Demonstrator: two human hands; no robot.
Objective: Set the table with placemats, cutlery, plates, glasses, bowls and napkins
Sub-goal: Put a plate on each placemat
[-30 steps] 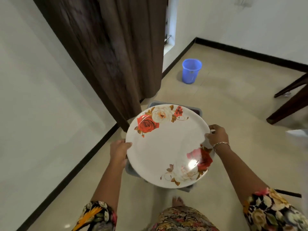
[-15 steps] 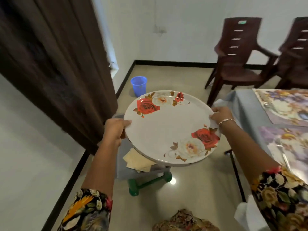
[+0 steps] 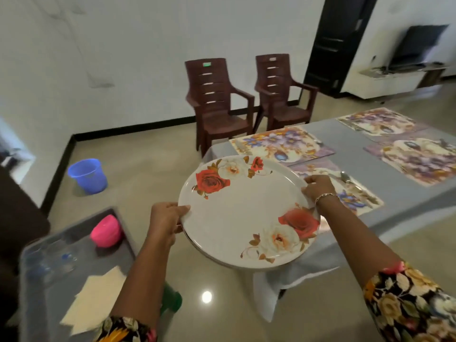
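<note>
I carry a stack of white plates (image 3: 246, 213) printed with red and white roses, held level above the floor beside the table corner. My left hand (image 3: 165, 218) grips the stack's left rim, thumb on top. My right hand (image 3: 317, 187) grips the right rim. The table (image 3: 385, 188) has a grey cloth and several floral placemats (image 3: 283, 144). A spoon (image 3: 345, 178) lies on the nearest placemat (image 3: 357, 196), just past my right hand.
At lower left a grey tray (image 3: 118, 215) holds a pink bowl (image 3: 106, 231), clear glasses (image 3: 56, 257) and cream napkins (image 3: 98, 302). A blue bucket (image 3: 87, 176) stands on the floor. Two brown plastic chairs (image 3: 217, 104) stand against the wall beyond the table.
My view has swung right from the curtain toward the table. The plates have travelled with both hands toward the table corner, and the tray is now at my lower left.
</note>
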